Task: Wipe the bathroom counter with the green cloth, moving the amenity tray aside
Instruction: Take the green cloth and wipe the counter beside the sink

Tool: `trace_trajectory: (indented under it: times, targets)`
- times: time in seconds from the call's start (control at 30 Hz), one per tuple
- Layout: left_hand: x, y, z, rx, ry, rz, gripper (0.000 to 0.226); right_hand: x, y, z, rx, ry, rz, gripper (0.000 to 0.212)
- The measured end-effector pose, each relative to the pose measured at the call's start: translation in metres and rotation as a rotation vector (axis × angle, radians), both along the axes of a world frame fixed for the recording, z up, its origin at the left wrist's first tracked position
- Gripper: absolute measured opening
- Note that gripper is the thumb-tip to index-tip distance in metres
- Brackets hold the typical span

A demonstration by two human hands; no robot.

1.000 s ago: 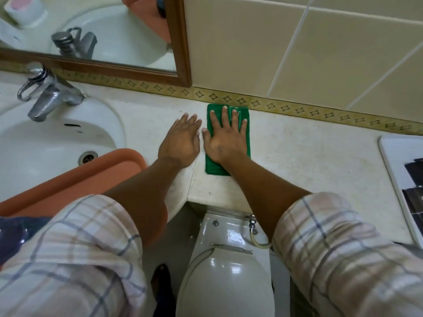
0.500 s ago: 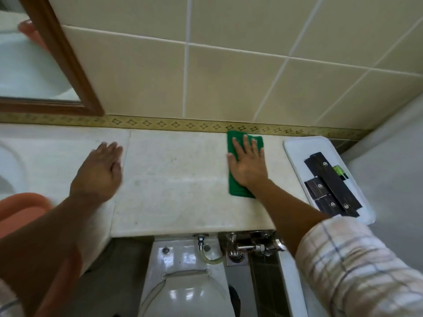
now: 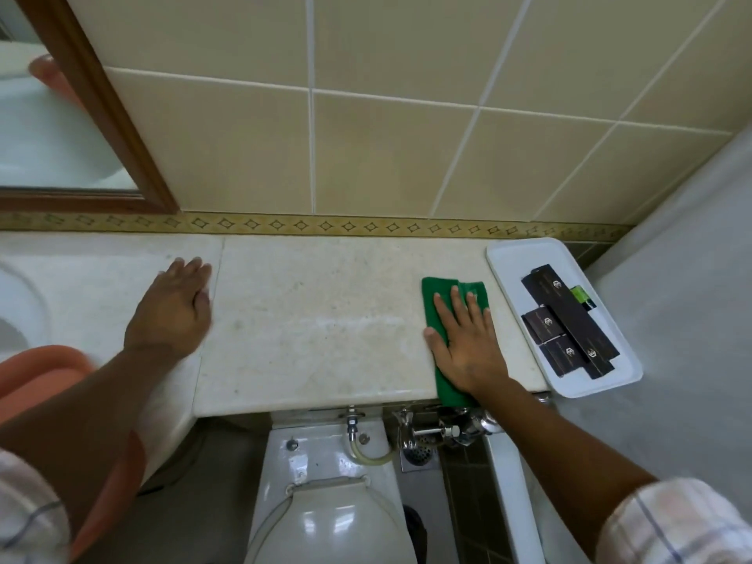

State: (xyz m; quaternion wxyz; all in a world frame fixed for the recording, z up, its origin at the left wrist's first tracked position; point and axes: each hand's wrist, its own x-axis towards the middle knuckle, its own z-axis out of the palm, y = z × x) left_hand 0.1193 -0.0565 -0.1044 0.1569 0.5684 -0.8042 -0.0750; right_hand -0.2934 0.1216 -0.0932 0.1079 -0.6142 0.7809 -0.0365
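Green cloth (image 3: 441, 295): lies flat at the right part of the desk, folded into a long strip that runs from mid-depth to the near edge, where its near end hangs slightly over; just left of the tray, apart from it.
Mirror (image 3: 93, 116): far left on the wall, brown wooden frame, its lower right corner in view.
Sink (image 3: 16, 315): white basin at the far left edge, only partly in view.
Orange basin (image 3: 44, 372): near left, partly hidden by the left forearm.
Left hand (image 3: 173, 311): palm down and flat on the desk, fingers stretched out and close together, holding nothing; slightly blurred.
Desk (image 3: 317, 319): pale stone counter running left to right below a patterned border strip; a seam crosses it just right of the left hand; the stretch between the two hands is bare.
Toilet (image 3: 325, 502): white, below the near edge of the desk, lid down, with a hose and metal valve fittings to its right.
Right hand (image 3: 468, 343): palm down, fingers spread, pressed flat on top of the green cloth; not curled around it.
Tray (image 3: 512, 262): white, rectangular with rounded corners, at the far right end of the desk, its near corner jutting past the desk edge.
Black boxes (image 3: 569, 319): one long and some small ones, lying on the tray, touching each other.
Green packet (image 3: 582, 297): small, on the tray, tucked against the right side of the long box.
Sleeves (image 3: 671, 523): pale plaid, at both near corners.
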Motion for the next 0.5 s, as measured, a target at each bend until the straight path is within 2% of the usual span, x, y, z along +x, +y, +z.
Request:
trace_trajectory:
  times: [0.23, 0.5]
  targets:
    - [-0.004, 0.003, 0.005, 0.052, -0.017, -0.008, 0.058, 0.027, -0.004, 0.002, 0.023, 0.034, -0.037, 0.072]
    - [0.002, 0.002, 0.012, 0.117, 0.013, 0.020, 0.056, 0.185, -0.080, 0.005, -0.022, -0.030, 0.186, 0.066]
